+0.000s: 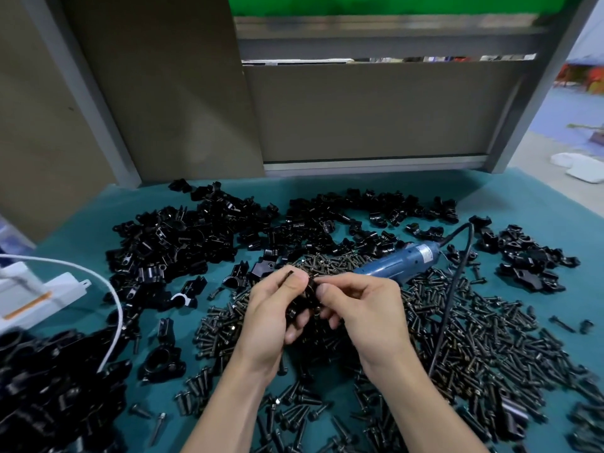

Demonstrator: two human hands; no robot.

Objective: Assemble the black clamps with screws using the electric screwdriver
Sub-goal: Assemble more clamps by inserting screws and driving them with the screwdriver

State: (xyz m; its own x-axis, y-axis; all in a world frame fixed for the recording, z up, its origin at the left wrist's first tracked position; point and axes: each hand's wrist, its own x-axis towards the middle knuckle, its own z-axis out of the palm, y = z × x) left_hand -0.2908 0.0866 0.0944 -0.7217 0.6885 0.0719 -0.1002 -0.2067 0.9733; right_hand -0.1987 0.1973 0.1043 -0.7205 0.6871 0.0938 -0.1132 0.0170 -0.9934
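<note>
Head view: the green mat [359, 188] is crowded on every side of the blue screwdriver [398, 261], and that crowding is the main hazard. A deep pile of loose clamps [176, 237] lies to the left of the screwdriver and beyond it, and a wide spread of screws [490, 338] lies under and in front of it. Anything dropped here would probably vanish among identical black parts. The screwdriver lies idle on the screws, just beyond the hands. Its black cord [447, 305] trails toward the person through the spread, so a quick reach for the tool may drag screws along or snag the cord on the right forearm. In front of the screwdriver and just to its left, the left hand [271, 315] curls its fingers round one black clamp [310, 295], held up off the mat. The right hand [362, 308] pinches the clamp's upper edge between thumb and forefinger. Whether a screw sits under those fingertips is hidden. A thin dark piece [288, 276], possibly a screw, sticks out between the left fingers and could slip free if that grip shifts. A screw started crooked by hand would likely bind once the tool drives it.
</note>
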